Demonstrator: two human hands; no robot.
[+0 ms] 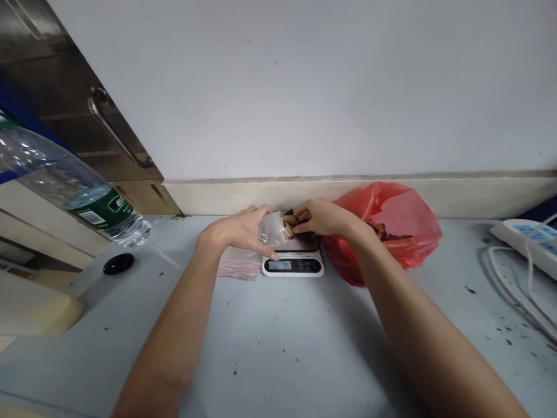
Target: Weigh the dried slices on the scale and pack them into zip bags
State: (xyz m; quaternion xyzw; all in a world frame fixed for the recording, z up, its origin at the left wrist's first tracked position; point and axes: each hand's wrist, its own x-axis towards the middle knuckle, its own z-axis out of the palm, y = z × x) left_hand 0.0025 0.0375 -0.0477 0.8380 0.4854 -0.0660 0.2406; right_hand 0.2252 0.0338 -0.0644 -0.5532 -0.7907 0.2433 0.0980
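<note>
A small white digital kitchen scale [293,266] with a lit display stands against the wall. Over its dark plate lies a clear plastic zip bag [273,230], its mouth facing right. My left hand [238,230] is curved around the bag, the thumb reaching down close to the display. At the bag's mouth, my right hand [324,217] has its fingertips closed on brown dried pieces [290,223]; their exact kind I cannot make out. More dark brown dried pieces [383,231] sit inside an open red plastic bag [409,212], partly behind my right forearm.
Flat zip bags with red seals [238,269] lie left of the scale. Further left are a water bottle [98,203], a black oval object [118,264] and a pale container [39,306]. A white power strip [528,241] with cable lies right. Dark crumbs dot the table.
</note>
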